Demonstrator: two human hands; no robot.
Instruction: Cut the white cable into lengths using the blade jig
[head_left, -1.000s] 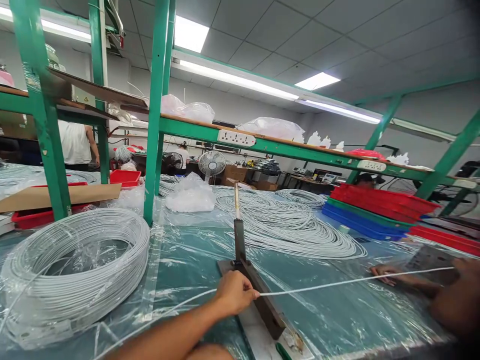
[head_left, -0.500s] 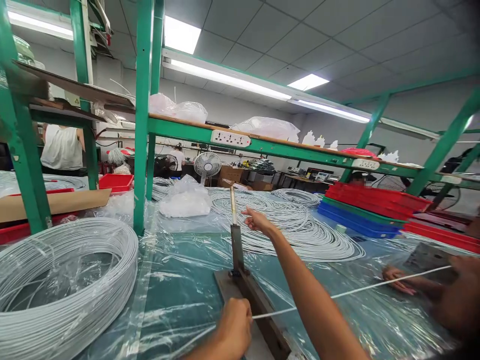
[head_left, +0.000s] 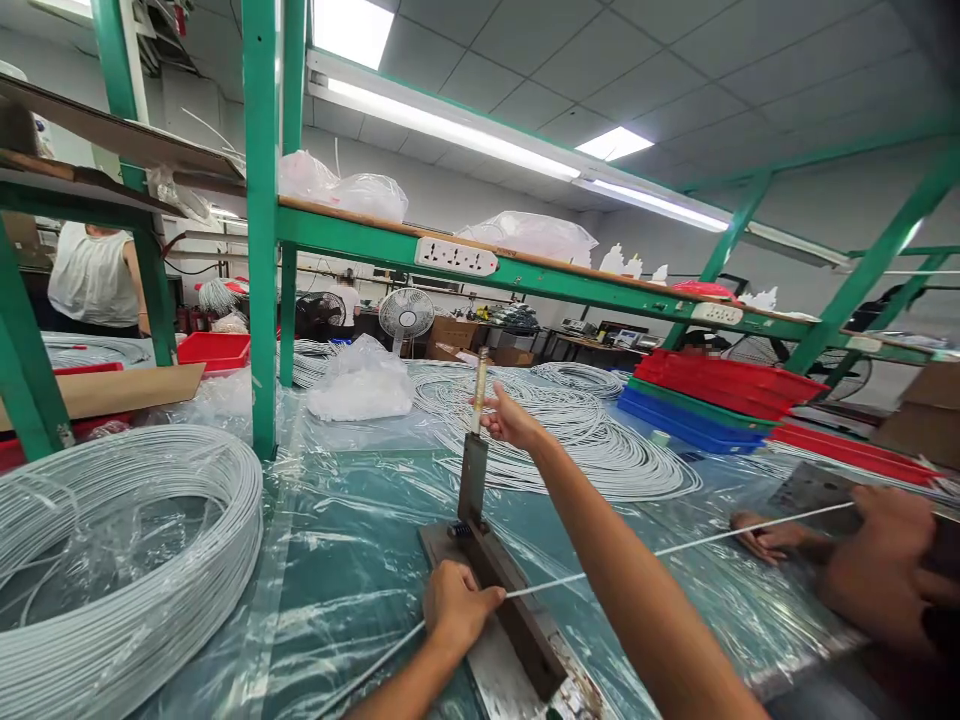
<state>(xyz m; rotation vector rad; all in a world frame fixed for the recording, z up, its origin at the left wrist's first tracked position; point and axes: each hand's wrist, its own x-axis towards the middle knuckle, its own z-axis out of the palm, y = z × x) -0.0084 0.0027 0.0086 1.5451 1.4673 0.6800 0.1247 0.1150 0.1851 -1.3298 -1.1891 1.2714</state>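
My left hand is closed on a thin white cable, thumb and fingers pinching it beside the base of a hand-lever cutter. From there the cable runs right, under my right forearm, toward another person's hand; a tail trails down to the lower left. The cutter's metal lever stands upright and has a worn yellowish handle. My right hand is at that handle, fingers apart and partly bent; they seem to touch it but are not wrapped round it.
A large coil of white cable lies at left on the plastic-covered table. Looser coils spread behind the cutter. Stacked red and blue trays stand at right. A green post and shelf rise ahead.
My right hand has come to the lever handle from its right side. My left hand still pinches the cable, slightly higher in view. The camera view has shifted, and the other person's hands appear farther left.
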